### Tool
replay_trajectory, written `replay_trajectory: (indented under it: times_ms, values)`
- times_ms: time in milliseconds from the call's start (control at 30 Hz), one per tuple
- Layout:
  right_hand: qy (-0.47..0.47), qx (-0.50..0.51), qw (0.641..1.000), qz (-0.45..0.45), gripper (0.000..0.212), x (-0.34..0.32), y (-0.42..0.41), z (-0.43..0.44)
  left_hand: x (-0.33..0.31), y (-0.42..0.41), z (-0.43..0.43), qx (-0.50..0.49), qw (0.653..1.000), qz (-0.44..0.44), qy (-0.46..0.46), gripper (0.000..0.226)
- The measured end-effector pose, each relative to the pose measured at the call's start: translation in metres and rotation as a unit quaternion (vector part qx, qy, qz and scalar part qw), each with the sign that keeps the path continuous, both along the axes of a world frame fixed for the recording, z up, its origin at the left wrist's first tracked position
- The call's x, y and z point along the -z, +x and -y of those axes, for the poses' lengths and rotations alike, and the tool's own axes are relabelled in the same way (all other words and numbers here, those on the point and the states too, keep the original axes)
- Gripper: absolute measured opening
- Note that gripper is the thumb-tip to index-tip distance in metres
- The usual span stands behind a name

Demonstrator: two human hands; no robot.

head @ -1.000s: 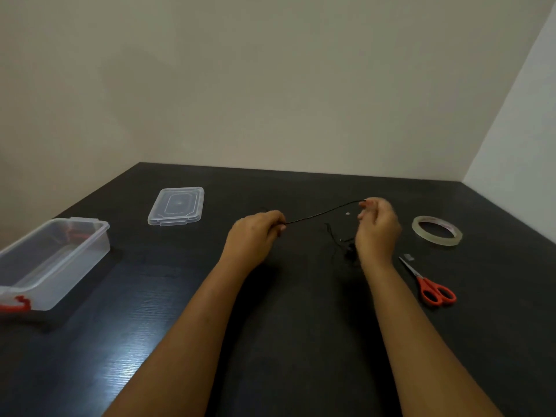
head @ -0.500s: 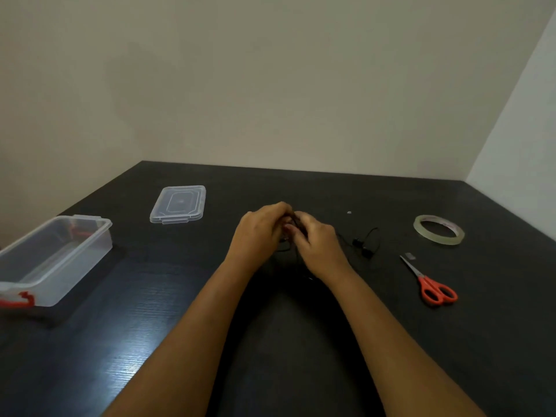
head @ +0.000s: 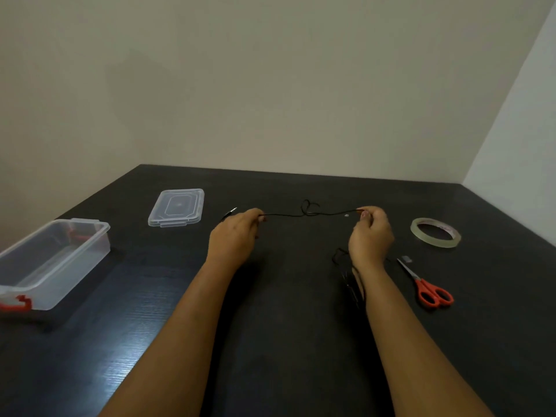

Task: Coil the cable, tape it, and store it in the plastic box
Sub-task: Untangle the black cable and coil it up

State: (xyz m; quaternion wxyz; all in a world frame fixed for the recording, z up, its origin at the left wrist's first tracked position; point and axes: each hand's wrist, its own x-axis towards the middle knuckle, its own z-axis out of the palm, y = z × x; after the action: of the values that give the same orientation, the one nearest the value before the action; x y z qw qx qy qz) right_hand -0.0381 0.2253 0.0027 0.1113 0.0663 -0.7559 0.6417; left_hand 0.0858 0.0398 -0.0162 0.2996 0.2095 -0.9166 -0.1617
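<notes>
Through the head camera we are looking down at a dark table [head: 285,341] that is filling the lower half of the frame, with both bare forearms reaching in from the bottom edge.

Our left hand [head: 234,236], just left of centre, is curling its fingers around a thin black cable [head: 285,215], and a short end of the cable is poking out past the knuckles toward the upper left. Our right hand [head: 371,236], right of centre, is pinching the same cable between thumb and fingertips. Between the two hands the cable is running almost straight above the table, with a small looped kink sitting near its middle. The rest of the cable is trailing down beside the right wrist onto the table.

At the left edge of the frame the clear plastic box [head: 75,266] with red latches is standing open. Its lid [head: 177,207] is lying flat, up and to the right of it, apart from the box.

On the right, a roll of clear tape [head: 436,242] is lying flat, and below it red-handled scissors [head: 427,284] are resting near the right forearm.
</notes>
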Motion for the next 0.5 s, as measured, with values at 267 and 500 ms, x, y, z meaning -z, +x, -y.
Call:
replay_trajectory:
  times_ms: [267, 500]
  values:
    - [0.013, 0.084, 0.991, 0.107, 0.032, -0.002, -0.018, -0.024, -0.018, 0.018, 0.024, -0.091, 0.759, -0.341, 0.548, 0.029]
    - [0.293, -0.003, 0.954, -0.067, 0.032, 0.011, 0.002, -0.002, -0.023, 0.005, -0.013, 0.032, 0.767, -0.211, 0.605, 0.032]
